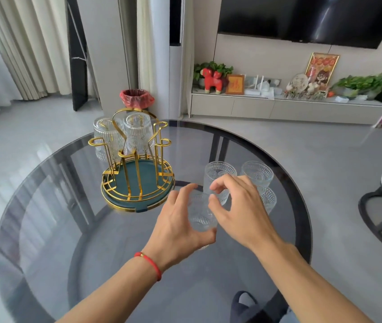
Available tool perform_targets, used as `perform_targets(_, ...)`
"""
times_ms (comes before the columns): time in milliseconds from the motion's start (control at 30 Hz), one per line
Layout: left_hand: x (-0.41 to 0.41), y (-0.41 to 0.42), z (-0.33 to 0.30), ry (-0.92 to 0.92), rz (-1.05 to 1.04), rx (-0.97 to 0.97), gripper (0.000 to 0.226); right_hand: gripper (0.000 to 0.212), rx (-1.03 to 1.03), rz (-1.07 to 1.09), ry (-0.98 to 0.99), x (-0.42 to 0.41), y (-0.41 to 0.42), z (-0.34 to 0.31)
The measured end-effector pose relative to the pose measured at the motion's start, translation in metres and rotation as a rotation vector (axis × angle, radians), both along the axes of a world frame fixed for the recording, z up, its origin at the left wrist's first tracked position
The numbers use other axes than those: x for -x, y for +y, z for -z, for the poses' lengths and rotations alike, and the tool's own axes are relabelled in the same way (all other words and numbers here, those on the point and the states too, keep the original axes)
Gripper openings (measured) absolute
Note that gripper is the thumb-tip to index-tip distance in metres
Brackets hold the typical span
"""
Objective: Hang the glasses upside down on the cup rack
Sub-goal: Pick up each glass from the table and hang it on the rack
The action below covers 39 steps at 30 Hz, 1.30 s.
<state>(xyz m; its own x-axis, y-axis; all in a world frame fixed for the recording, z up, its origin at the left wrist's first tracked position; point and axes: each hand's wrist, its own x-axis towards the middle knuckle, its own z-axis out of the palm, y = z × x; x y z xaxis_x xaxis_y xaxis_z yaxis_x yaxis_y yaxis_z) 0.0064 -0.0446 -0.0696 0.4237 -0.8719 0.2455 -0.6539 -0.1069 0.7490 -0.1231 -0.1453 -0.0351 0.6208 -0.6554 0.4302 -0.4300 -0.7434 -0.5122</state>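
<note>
Where the round smoked-glass tabletop (73, 183) fills the lower frame, one gold wire cup rack (136, 164) with a dark green base stands left of centre. Two ribbed clear glasses hang on it upside down: one rear-left glass (105, 136) and one rear-centre glass (137, 134), side by side at the back of the rack. The prongs nearer the camera carry nothing.

Loose glasses number four, grouped right of centre. One held glass (200, 215) sits in the left hand (178, 222), whose fingers and thumb are wrapped round its lower wall; a red cord bracelet (151, 264) circles that wrist. The right hand (236, 210) is partly curled with fingertips at the rim of the same glass, though whether it actually grips or merely touches cannot be told from this angle. One upright glass (219, 176) stands just behind the hands, a second upright glass (257, 174) just to its right, and a third glass (268, 199) shows partly behind the right hand.

Count: rack, one; hung glasses, two; glasses off the rack, four.
</note>
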Motion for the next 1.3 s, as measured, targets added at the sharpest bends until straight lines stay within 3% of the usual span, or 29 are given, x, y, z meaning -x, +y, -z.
perform_targets(100, -0.016, 0.011, -0.011, 0.167, -0.089, -0.083, 0.082, 0.008, -0.008, -0.087, -0.098, -0.002, 0.006, 0.002)
perform_targets(167, -0.028, 0.018, -0.021, 0.484, -0.164, -0.1, 0.074, 0.011, -0.07, -0.165, -0.123, -0.005, 0.01, 0.004)
perform_targets(267, -0.041, 0.029, -0.035, 0.908, -0.164, -0.037, 0.072, 0.038, -0.22, -0.26, -0.007, -0.009, 0.02, 0.009)
perform_targets(333, -0.046, 0.033, -0.038, 1.06, -0.149, 0.017, 0.059, 0.05, -0.337, -0.276, 0.066, -0.013, 0.028, 0.014)
perform_targets(433, -0.047, 0.037, -0.036, 1.25, -0.075, 0.061, 0.04, 0.051, -0.632, -0.244, -0.078, -0.023, 0.034, 0.012)
perform_targets(533, -0.05, 0.038, -0.032, 1.292, -0.012, 0.095, 0.047, 0.056, -0.909, -0.218, -0.202, -0.025, 0.031, 0.005)
perform_targets(600, -0.055, 0.038, -0.031, 1.198, 0.017, 0.079, 0.058, 0.049, -0.967, -0.258, -0.27, -0.023, 0.03, 0.003)
perform_targets(667, -0.065, 0.038, -0.03, 0.953, 0.035, 0.017, 0.058, 0.046, -0.935, -0.25, -0.343, -0.019, 0.027, 0.0)
perform_targets(800, -0.089, 0.041, -0.021, 0.512, 0.028, -0.036, 0.045, 0.05, -0.621, -0.149, -0.401, -0.011, 0.015, -0.017)
perform_targets(933, -0.103, 0.036, 0.012, -0.267, -0.167, -0.007, 0.028, 0.061, -0.523, -0.042, -0.58, -0.018, -0.015, -0.048)
perform_targets(1100, -0.101, 0.033, 0.042, -0.555, -0.146, -0.06, 0.029, 0.074, -0.512, 0.054, -0.613, -0.064, -0.072, -0.091)
perform_targets(1300, -0.099, 0.029, 0.061, -0.678, -0.178, -0.046, 0.031, 0.072, -0.292, -0.025, -0.315, -0.126, -0.107, -0.116)
